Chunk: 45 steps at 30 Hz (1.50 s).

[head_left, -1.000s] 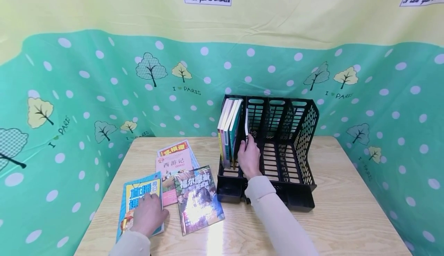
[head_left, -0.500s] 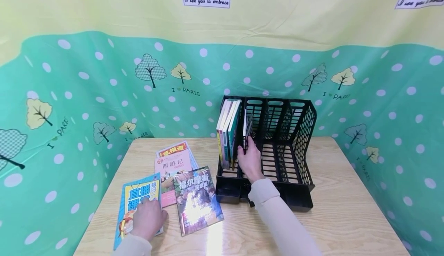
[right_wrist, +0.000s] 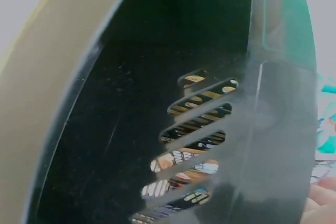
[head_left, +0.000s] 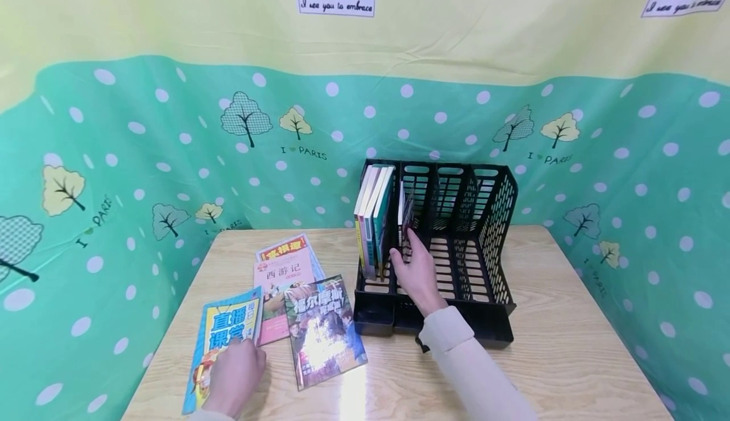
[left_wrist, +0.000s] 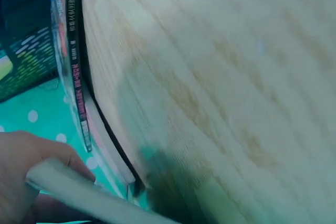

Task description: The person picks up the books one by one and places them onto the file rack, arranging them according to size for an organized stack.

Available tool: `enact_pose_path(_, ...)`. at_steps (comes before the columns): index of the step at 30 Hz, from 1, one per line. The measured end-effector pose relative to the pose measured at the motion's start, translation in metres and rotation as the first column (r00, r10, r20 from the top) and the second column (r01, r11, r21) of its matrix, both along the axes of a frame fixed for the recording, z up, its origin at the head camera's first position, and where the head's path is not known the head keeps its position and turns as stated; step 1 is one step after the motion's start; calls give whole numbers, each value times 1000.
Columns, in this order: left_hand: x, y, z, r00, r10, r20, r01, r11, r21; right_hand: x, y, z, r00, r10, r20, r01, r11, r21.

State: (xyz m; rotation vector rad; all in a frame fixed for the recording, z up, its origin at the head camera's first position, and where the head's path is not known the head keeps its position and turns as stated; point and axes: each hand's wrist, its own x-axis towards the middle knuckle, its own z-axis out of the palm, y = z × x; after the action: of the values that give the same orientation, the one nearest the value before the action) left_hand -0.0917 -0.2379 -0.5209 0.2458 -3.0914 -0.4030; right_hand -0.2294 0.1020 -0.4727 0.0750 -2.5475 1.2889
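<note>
My left hand (head_left: pixel 236 373) grips the lower right side of a blue-and-yellow book (head_left: pixel 228 319) on the left of the table. In the left wrist view, the pale edge of that book (left_wrist: pixel 79 187) lies between thumb and fingers. My right hand (head_left: pixel 419 272) is in the second compartment from the left of a black book rack (head_left: pixel 496 323). A thin book (head_left: pixel 401 212) with a white-and-black spine stands upright there, between the spread thumb and straight fingers. Only fingertips (right_wrist: pixel 320 200) show in the right wrist view, beside the rack wall.
Several upright books (head_left: pixel 373 218) fill the rack's leftmost compartment. A glossy dark book (head_left: pixel 325 326) lies in front of the rack, overlapping a pink book (head_left: pixel 282 275). Under the pink one, a red-and-yellow titled book (head_left: pixel 288 243) shows. A green patterned cloth (head_left: pixel 285 186) hangs behind the table.
The right hand's fingers have spread and drawn slightly down from the thin book, which now shows more of its spine. The left hand has shifted down, and the blue-and-yellow book's right side has tilted up.
</note>
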Motion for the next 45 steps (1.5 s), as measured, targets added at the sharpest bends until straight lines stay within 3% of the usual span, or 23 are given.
enact_pose_path(4, 8, -2, 6, 996, -2, -85, 3, 1000, 12, 9, 5, 3, 1000, 18, -25, -18, 1000, -12)
enact_pose_path(7, 15, -3, 11, 982, 9, -190, -9, 1000, 1, 15, 11, 6, 999, 26, -36, -26, 1000, -16)
enact_pose_path(9, 18, -5, 14, 953, 14, -304, -14, 1000, 0, 18, 15, 7, 999, 22, -45, -23, 1000, -12)
enact_pose_path(12, 21, -7, 19, 876, 8, -482, -10, 1000, -2, 22, 20, 8, 998, 16, -56, -17, 1000, -17)
enact_pose_path(15, 23, -10, 26, 808, 15, -589, -2, 1000, 23, 25, 25, 8, 998, 13, -69, -14, 1000, -26)
enact_pose_path(18, 24, -14, 32, 769, 44, -638, -17, 999, 49, 27, 29, 5, 997, 11, -76, -12, 1000, -16)
enact_pose_path(21, 24, -17, 37, 742, 61, -667, -27, 998, 61, 28, 32, 3, 996, 13, -91, -14, 1000, -9)
enact_pose_path(26, 23, -16, 42, 697, 61, -715, -4, 997, 82, 32, 34, 1, 994, 19, -107, -19, 1000, -4)
enact_pose_path(30, 22, -11, 44, 643, 91, -761, 27, 990, 140, 35, 33, 2, 992, 31, -121, -31, 1000, 4)
enact_pose_path(33, 21, -6, 44, 615, 110, -781, 63, 980, 188, 39, 33, 4, 990, 37, -134, -39, 999, -7)
enact_pose_path(36, 20, 3, 44, 617, 145, -773, 85, 965, 248, 42, 32, 6, 990, 47, -136, -51, 998, -25)
enact_pose_path(37, 20, 7, 44, 628, 163, -761, 86, 958, 275, 43, 31, 7, 990, 51, -135, -56, 998, -33)
enact_pose_path(39, 20, 15, 44, 667, 217, -713, 86, 928, 362, 45, 31, 9, 989, 60, -134, -68, 996, -55)
enact_pose_path(42, 20, 29, 45, 734, 292, -613, 95, 849, 519, 48, 29, 11, 988, 74, -132, -86, 992, -88)
enact_pose_path(45, 21, 41, 47, 791, 320, -521, 124, 751, 649, 53, 27, 14, 990, 89, -105, -101, 988, -116)
